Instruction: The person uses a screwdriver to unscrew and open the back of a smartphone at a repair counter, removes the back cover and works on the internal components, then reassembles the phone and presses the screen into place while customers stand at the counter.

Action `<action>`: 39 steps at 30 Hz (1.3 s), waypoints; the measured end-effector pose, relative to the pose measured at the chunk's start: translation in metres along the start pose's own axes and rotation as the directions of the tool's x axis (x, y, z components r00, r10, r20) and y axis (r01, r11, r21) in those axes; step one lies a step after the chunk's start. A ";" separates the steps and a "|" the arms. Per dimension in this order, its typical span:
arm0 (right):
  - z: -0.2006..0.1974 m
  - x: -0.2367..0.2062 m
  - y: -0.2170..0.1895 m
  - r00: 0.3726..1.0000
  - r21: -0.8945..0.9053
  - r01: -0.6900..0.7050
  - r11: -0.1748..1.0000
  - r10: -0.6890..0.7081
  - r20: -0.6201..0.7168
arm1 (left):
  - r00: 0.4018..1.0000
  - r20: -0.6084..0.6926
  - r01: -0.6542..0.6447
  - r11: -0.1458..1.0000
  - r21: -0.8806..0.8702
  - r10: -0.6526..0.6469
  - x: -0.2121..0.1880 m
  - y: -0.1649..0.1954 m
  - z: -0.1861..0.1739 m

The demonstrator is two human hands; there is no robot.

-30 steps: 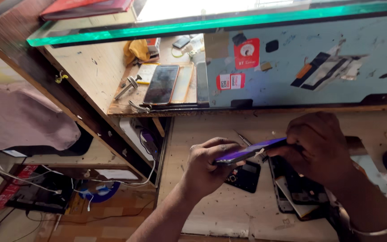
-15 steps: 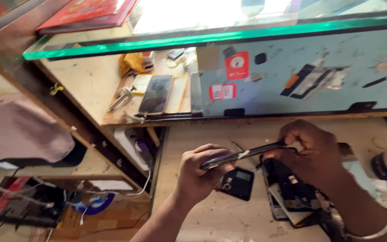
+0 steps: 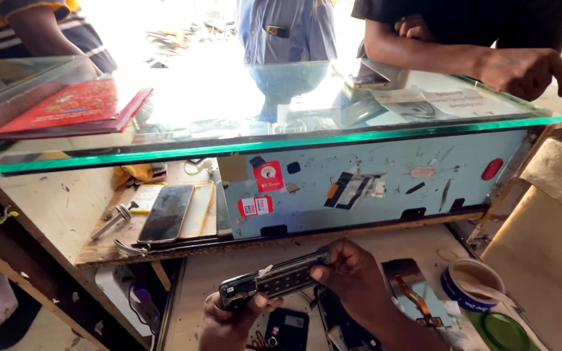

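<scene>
My fingers (image 3: 325, 268) of both hands (image 3: 229, 318) grasp one phone (image 3: 274, 281); two more phones (image 3: 167, 213) lie on the shelf (image 3: 66, 214).

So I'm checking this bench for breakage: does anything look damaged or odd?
Yes. The phone held between left hand and right hand is opened up, its inside exposed. More opened phone parts lie loose on the worktop.

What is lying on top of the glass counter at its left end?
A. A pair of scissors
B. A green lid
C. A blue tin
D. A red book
D. A red book lies flat on the glass counter at its left end; the blue tin and green lid sit down on the lower wooden bench, and no scissors show on the glass.
</scene>
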State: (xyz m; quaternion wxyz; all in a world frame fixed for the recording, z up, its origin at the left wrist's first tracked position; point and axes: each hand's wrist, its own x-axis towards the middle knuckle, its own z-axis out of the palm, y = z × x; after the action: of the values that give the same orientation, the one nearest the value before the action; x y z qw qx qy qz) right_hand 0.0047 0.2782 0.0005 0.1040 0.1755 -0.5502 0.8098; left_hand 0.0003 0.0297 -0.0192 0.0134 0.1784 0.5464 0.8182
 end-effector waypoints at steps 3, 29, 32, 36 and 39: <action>-0.002 0.000 0.011 1.000 -0.020 -0.003 1.000 0.003 -0.011 | 0.999 0.042 -0.027 1.000 -0.005 0.028 0.004 -0.003 -0.006; -0.009 0.009 -0.019 0.996 0.055 -0.085 0.995 0.087 -0.033 | 0.877 0.421 0.125 0.955 0.270 -0.234 0.005 0.007 -0.011; -0.002 0.005 -0.013 0.989 0.020 -0.128 0.992 0.129 -0.074 | 0.909 0.306 0.163 0.916 0.367 -0.285 0.003 -0.001 0.001; 0.012 -0.002 -0.009 0.981 -0.004 -0.177 0.984 0.176 -0.087 | 0.971 0.164 0.071 0.866 0.494 -0.173 0.000 -0.009 0.013; 0.022 -0.005 -0.009 0.970 -0.033 -0.233 0.972 0.230 -0.075 | 0.984 0.180 -0.061 0.913 0.404 -0.014 0.002 -0.007 0.014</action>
State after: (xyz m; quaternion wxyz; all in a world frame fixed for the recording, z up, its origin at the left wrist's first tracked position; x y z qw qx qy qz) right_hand 0.0158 0.2616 0.0135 0.0318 0.0795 -0.5796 0.8104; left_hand 0.0014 0.0454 -0.0203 0.0153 0.2566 0.6992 0.6671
